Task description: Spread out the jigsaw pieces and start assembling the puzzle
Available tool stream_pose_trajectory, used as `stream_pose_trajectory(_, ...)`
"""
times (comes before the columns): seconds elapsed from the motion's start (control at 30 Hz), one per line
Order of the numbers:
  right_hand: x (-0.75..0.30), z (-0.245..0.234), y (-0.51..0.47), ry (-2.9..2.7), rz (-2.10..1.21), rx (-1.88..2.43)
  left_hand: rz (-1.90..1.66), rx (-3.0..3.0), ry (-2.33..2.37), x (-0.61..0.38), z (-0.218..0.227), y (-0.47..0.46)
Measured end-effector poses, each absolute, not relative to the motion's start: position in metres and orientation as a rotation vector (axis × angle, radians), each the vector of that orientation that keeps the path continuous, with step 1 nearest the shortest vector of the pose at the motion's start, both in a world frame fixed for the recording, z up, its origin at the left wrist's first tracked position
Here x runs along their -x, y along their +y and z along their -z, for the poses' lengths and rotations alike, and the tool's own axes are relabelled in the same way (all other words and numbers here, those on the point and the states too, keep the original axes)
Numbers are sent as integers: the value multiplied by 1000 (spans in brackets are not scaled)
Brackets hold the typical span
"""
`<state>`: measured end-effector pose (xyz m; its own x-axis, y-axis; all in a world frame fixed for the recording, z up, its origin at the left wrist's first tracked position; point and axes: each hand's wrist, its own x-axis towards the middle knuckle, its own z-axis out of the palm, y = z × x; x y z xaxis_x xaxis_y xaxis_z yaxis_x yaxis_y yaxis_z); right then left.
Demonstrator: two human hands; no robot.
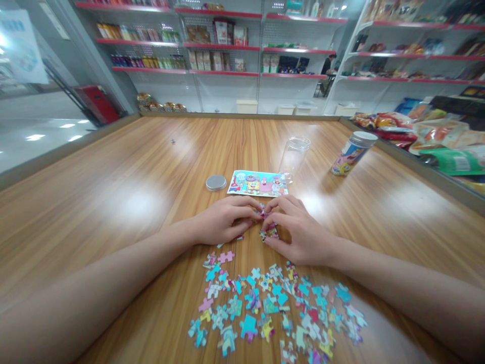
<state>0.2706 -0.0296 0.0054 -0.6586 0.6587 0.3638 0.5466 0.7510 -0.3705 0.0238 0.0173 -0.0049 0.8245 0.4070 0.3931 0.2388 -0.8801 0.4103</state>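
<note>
My left hand and my right hand meet at the middle of a wooden table, fingertips pinched together on small joined puzzle pieces. Several loose, colourful puzzle pieces lie spread on the table just in front of my wrists. A printed cartoon reference picture lies flat right behind my hands.
A round metal lid lies left of the picture. A clear empty jar stands behind it, and a capped printed jar further right. Snack bags pile along the right edge. Shelves of goods line the back wall.
</note>
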Motion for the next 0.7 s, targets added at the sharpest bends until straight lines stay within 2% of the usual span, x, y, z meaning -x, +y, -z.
stream_pose_trajectory(0.4,-272,-6,-30,-2488,-352,874,-698,-2655,475,-25,6,17)
stream_pose_trajectory(0.7,-271,-8,-31,-2503,-323,713,-818,-2612,670,-23,11,20)
